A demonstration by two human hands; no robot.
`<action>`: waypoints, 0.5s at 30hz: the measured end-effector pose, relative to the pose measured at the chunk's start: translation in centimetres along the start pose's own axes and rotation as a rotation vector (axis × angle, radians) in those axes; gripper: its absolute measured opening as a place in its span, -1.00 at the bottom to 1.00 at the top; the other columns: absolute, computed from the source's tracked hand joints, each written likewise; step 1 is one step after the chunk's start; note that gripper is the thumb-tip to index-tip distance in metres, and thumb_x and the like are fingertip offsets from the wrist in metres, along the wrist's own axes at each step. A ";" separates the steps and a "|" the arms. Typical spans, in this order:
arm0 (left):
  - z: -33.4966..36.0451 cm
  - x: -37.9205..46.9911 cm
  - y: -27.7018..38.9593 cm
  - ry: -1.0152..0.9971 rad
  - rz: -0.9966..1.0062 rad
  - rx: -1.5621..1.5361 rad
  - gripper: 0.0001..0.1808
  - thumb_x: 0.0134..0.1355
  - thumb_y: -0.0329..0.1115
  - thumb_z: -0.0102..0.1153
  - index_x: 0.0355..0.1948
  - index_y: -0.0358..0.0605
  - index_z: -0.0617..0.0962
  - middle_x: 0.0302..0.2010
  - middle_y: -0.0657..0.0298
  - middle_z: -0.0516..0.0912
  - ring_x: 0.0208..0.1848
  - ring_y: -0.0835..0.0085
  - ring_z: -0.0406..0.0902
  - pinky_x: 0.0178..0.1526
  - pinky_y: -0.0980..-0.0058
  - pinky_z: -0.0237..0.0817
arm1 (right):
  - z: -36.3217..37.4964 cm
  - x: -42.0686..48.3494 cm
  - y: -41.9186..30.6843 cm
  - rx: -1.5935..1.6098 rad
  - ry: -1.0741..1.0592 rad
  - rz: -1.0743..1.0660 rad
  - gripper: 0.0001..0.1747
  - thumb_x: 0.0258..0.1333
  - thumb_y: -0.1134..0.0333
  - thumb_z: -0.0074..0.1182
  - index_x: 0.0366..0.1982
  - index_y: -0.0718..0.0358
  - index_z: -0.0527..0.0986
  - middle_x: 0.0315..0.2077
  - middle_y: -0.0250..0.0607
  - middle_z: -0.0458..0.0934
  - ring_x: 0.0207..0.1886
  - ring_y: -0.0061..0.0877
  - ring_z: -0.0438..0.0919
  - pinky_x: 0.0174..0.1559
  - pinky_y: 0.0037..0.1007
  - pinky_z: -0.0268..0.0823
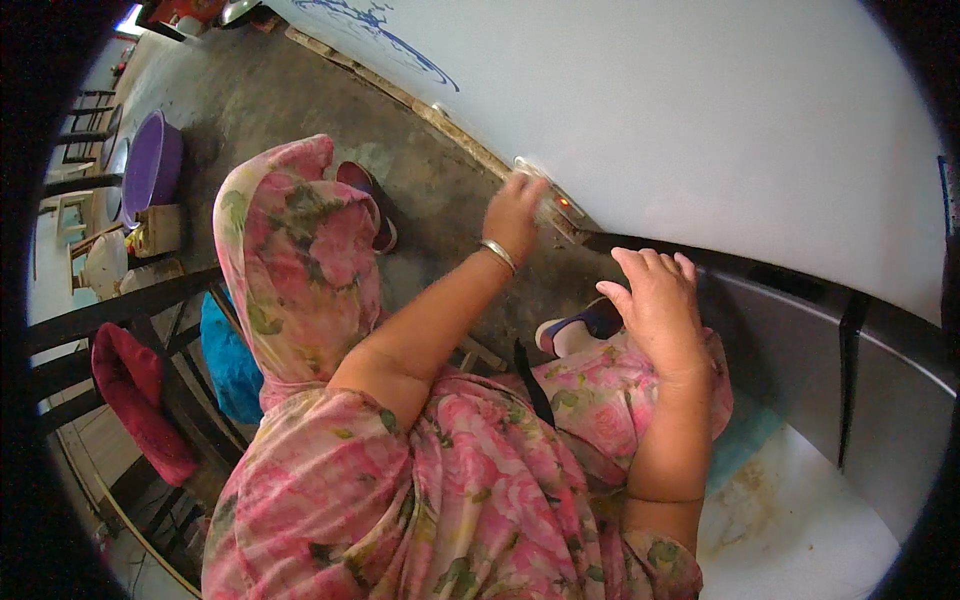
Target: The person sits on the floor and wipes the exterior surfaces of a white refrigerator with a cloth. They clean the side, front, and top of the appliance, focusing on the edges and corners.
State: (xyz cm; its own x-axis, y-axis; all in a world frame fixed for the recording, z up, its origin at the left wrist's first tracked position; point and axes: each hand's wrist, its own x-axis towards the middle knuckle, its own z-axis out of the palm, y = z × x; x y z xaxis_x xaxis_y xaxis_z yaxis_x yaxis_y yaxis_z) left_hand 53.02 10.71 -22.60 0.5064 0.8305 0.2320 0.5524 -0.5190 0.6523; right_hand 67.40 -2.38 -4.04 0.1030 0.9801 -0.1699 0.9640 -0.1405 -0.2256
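My left hand (516, 206), with a silver bangle (498, 256) on its wrist, reaches to a white power strip (566, 206) with a lit red light, low along the bottom edge of a white wall (675, 112). The hand is blurred, and whether its fingers grip the strip cannot be told. My right hand (660, 300) is raised in front of the grey panel beside the wall, its fingers apart and nothing in them. Below both arms lies the pink floral clothing (480, 465) over my body and knees.
A purple basin (152, 169) stands at the left beside a cardboard box (159, 230). Nearer are a dark wooden chair or rack frame (67, 330), a dark red cloth (139, 405) and a blue cloth or bag (229, 360). A grey panel (780, 330) runs along the right.
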 end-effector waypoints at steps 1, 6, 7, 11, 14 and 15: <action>0.3 0.4 -1.1 0.099 -0.063 -0.001 -0.48 -0.10 -0.52 0.20 -0.01 -0.05 0.49 -0.04 0.04 0.46 -0.09 0.02 0.48 -0.12 0.19 0.38 | 0.0 0.0 -0.1 0.000 0.005 -0.006 -0.59 0.07 0.11 0.12 -0.09 0.16 0.44 -0.27 -0.20 0.52 -0.11 -0.27 0.48 0.12 -0.03 0.14; 2.1 1.7 -3.4 0.238 -0.173 -0.033 -0.33 -0.12 -0.41 0.37 0.07 -0.17 0.39 0.05 -0.07 0.41 0.04 -0.02 0.43 0.02 0.22 0.36 | -0.3 0.0 -0.6 0.007 0.003 -0.032 -0.59 0.07 0.11 0.12 -0.10 0.18 0.44 -0.27 -0.20 0.51 -0.11 -0.27 0.48 0.12 -0.04 0.15; 2.4 1.8 -2.3 0.196 -0.211 -0.055 -0.33 -0.12 -0.40 0.37 0.07 -0.19 0.38 0.04 -0.07 0.41 0.04 -0.03 0.43 0.02 0.22 0.36 | -0.4 0.0 -0.7 0.003 0.002 -0.030 -0.59 0.07 0.11 0.12 -0.10 0.18 0.44 -0.28 -0.20 0.51 -0.12 -0.27 0.48 0.12 -0.03 0.15; 2.8 -0.2 1.8 0.035 -0.183 -0.065 -0.47 -0.04 -0.39 0.29 0.00 -0.18 0.44 0.00 -0.05 0.43 0.01 -0.04 0.44 -0.01 0.18 0.36 | -0.6 0.1 -0.8 0.004 0.016 -0.048 -0.59 0.06 0.11 0.12 -0.11 0.19 0.45 -0.28 -0.19 0.51 -0.12 -0.26 0.48 0.11 -0.03 0.16; 3.2 -1.8 3.8 -0.156 -0.073 -0.090 -0.61 -0.01 -0.43 0.21 -0.09 -0.15 0.49 -0.03 -0.01 0.45 -0.01 -0.03 0.44 -0.03 0.16 0.35 | -0.5 0.2 -0.8 0.001 0.005 -0.050 -0.60 0.07 0.11 0.11 -0.11 0.19 0.45 -0.27 -0.19 0.52 -0.12 -0.26 0.48 0.10 -0.03 0.16; 3.6 -2.1 4.6 -0.213 -0.022 -0.096 -0.65 0.00 -0.45 0.18 -0.12 -0.14 0.51 -0.04 0.01 0.46 -0.02 -0.03 0.45 -0.04 0.16 0.35 | -0.5 0.2 -0.7 -0.004 -0.005 -0.045 -0.60 0.07 0.11 0.11 -0.11 0.19 0.45 -0.27 -0.18 0.52 -0.12 -0.25 0.48 0.10 -0.03 0.16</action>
State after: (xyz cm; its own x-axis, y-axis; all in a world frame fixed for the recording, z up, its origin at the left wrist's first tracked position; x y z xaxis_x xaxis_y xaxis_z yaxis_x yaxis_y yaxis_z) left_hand 56.89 5.85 -22.64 0.6288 0.7747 0.0667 0.5040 -0.4713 0.7238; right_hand 66.86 -2.03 -3.43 0.0583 0.9847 -0.1640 0.9686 -0.0956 -0.2296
